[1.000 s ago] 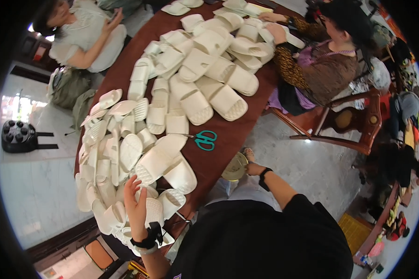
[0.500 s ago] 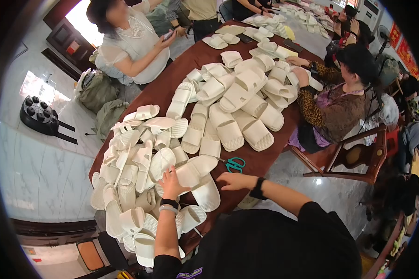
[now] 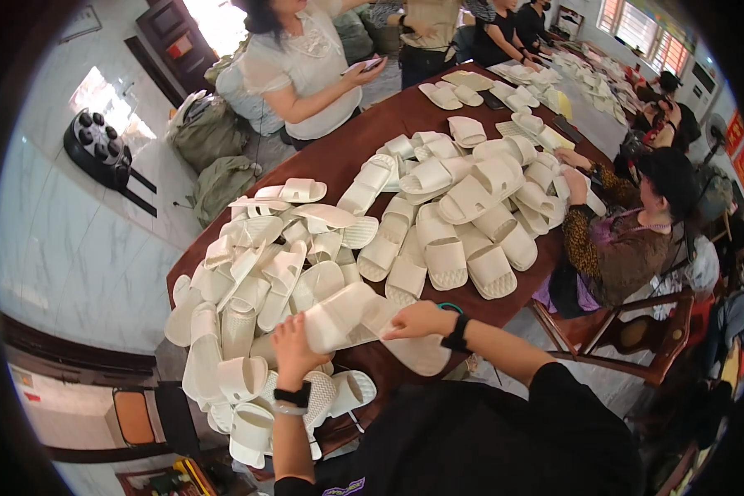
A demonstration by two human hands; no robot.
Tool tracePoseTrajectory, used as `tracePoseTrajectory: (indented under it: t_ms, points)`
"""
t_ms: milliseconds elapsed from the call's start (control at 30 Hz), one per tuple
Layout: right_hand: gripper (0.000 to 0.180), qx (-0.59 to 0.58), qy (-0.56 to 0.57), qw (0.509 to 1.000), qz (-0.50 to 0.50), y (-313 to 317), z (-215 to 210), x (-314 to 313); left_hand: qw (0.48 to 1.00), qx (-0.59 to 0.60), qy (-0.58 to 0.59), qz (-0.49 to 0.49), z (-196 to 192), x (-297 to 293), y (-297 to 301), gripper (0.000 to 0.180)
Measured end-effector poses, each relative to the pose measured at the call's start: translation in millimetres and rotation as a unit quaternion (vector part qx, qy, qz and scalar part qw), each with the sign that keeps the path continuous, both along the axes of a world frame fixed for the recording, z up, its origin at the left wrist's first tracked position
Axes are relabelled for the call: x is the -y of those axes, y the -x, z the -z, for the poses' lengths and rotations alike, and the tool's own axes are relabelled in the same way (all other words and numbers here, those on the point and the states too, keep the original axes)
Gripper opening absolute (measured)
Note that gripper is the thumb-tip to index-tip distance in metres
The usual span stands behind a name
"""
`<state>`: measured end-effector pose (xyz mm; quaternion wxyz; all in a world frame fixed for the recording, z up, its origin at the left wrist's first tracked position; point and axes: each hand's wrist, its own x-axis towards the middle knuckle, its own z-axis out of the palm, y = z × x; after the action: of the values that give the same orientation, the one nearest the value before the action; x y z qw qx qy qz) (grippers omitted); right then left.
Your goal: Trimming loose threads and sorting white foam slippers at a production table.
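At the bench (image 3: 331, 161), the right hand (image 3: 417, 321) grasps a slipper (image 3: 422, 353) beside a pale pile (image 3: 242, 379); the left hand (image 3: 296, 351) touches another slipper (image 3: 339, 316) (whether its grip is clenched, one cannot tell).

The right hand (image 3: 413, 319) and wrist (image 3: 446, 325) partly hide 1 pale slipper (image 3: 424, 355) and the teal-handled scissors (image 3: 450, 307).

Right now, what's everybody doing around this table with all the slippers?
A person has both hands at two cream slippers near the table's close edge: the left hand on the left slipper, the right hand at the right slipper. More slippers lie in a jumbled heap on the left and another pile farther along. A seated co-worker reaches toward that far pile, while a standing person holds a phone.
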<state>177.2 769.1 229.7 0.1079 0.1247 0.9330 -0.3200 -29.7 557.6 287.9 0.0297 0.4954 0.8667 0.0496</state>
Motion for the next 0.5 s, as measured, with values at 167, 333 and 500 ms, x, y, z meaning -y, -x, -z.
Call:
tracePoseTrajectory:
  t_ms: [167, 333, 500]
  points:
    - [0.063, -0.005, -0.1, 0.989, -0.113, -54, -70, -32, 0.999, -0.015, -0.04, -0.023, -43, 43, 9, 0.095]
    - [0.05, -0.159, -0.118, 0.964, -0.179, -98, -115, -19, 0.995, 0.04, 0.012, 0.09, -61, 37, -20, 0.096]
    - [0.046, -0.248, -0.043, 0.937, -0.245, -106, -126, -6, 0.962, 0.144, -0.005, 0.232, -76, -8, -53, 0.097]
